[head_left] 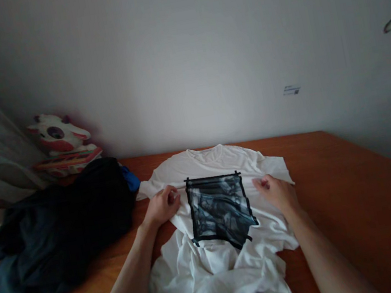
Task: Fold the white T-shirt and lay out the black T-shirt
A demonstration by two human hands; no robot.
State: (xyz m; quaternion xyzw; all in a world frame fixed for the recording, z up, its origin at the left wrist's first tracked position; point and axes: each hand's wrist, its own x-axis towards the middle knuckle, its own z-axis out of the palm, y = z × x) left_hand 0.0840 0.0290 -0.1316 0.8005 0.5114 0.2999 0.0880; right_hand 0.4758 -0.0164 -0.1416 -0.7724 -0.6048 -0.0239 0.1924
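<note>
A white cotton T-shirt with a black-framed square print lies face up in the middle of the brown wooden tabletop, collar toward the wall, its lower half crumpled near the person. The left hand pinches the shirt's fabric left of the print; the right hand pinches it on the right. A heap of dark clothing lies to the left, just beside a sleeve. Behind it stands a white-and-red plush toy.
</note>
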